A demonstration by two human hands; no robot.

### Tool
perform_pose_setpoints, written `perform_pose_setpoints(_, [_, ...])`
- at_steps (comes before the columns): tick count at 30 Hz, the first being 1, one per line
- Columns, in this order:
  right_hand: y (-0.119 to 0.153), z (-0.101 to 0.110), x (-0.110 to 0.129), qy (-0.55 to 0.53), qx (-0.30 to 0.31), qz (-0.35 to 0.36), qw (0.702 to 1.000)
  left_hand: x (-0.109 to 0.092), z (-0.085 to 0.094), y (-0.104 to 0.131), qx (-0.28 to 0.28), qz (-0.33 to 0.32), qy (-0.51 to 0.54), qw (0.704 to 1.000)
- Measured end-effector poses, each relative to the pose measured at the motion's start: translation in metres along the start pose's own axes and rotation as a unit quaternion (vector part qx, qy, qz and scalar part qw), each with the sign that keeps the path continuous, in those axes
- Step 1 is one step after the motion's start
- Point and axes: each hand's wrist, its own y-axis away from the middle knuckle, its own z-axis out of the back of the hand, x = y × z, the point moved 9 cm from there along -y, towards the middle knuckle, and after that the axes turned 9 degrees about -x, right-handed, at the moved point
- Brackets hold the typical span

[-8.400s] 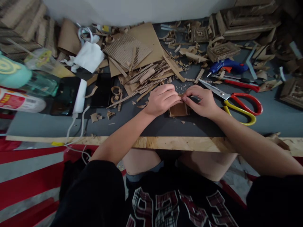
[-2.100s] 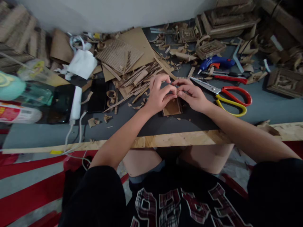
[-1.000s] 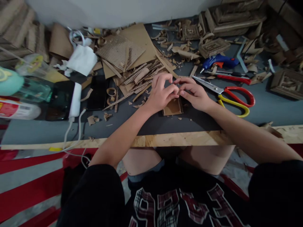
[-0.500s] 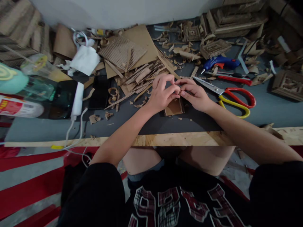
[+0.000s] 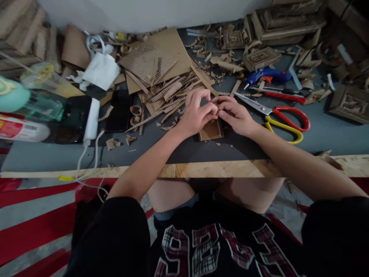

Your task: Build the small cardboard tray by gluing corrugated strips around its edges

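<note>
My left hand (image 5: 198, 112) and my right hand (image 5: 234, 115) meet above a small rectangular cardboard piece (image 5: 211, 130) with corrugated strips along its edges. The fingers of both are bent and pinched together at the far end of the piece. Whatever sits between the fingertips is hidden or too small to make out. Scissors (image 5: 269, 111) with one red and one yellow handle lie open just right of my right hand. Beyond my left hand is a heap of corrugated cardboard strips (image 5: 170, 92).
A blue glue gun (image 5: 268, 77) and a red-handled tool (image 5: 284, 96) lie at the right. Cardboard sheets (image 5: 173, 46) and framed cardboard pieces (image 5: 288, 27) stand along the back. Phones (image 5: 117, 111), bottles (image 5: 23, 129) and a white cable (image 5: 96, 157) occupy the left.
The view has shifted slightly, so things at the left appear a little further left. Both hands keep nearly the same pinched pose over the cardboard piece.
</note>
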Motion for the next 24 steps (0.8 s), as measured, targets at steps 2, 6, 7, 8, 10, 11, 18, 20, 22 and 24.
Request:
perform_pose_setpoints(2, [0.0,0.0,0.001,0.005,-0.005,0.0,1.0,0.0,0.003,0.0,-0.006,0.0,-0.001,1.0])
perform_pose_setpoints(6, [-0.001,0.005,0.002,0.029,-0.043,-0.009,0.999,0.005,0.014,-0.003,-0.023,0.022,-0.012,0.999])
perform_pose_setpoints(7, [-0.001,0.008,0.002,0.034,-0.063,-0.009,0.997,0.006,0.015,-0.004,-0.024,0.026,-0.014,0.999])
perform_pose_setpoints(8, [-0.001,0.012,0.002,0.039,-0.085,-0.007,0.996,0.007,0.015,-0.004,-0.018,0.027,-0.015,0.999])
perform_pose_setpoints(10, [0.0,0.019,-0.001,0.044,-0.131,-0.007,0.99,0.008,0.007,-0.002,0.018,0.026,-0.01,0.999])
perform_pose_setpoints(11, [0.001,0.023,-0.005,0.042,-0.152,-0.013,0.987,0.009,0.0,0.0,0.047,0.026,-0.005,0.999])
perform_pose_setpoints(18, [0.004,0.031,-0.025,0.04,-0.201,-0.061,0.977,-0.004,0.029,-0.025,-0.023,-0.01,0.063,0.998])
perform_pose_setpoints(20, [0.004,0.034,-0.022,0.032,-0.211,-0.065,0.975,-0.006,0.081,-0.04,-0.208,-0.037,0.084,0.974])
perform_pose_setpoints(22, [0.004,0.036,-0.018,0.024,-0.218,-0.065,0.973,-0.004,0.126,-0.04,-0.402,-0.069,0.085,0.909])
perform_pose_setpoints(24, [0.003,0.036,-0.015,0.022,-0.214,-0.061,0.975,0.0,0.126,-0.05,-0.39,-0.084,0.056,0.915])
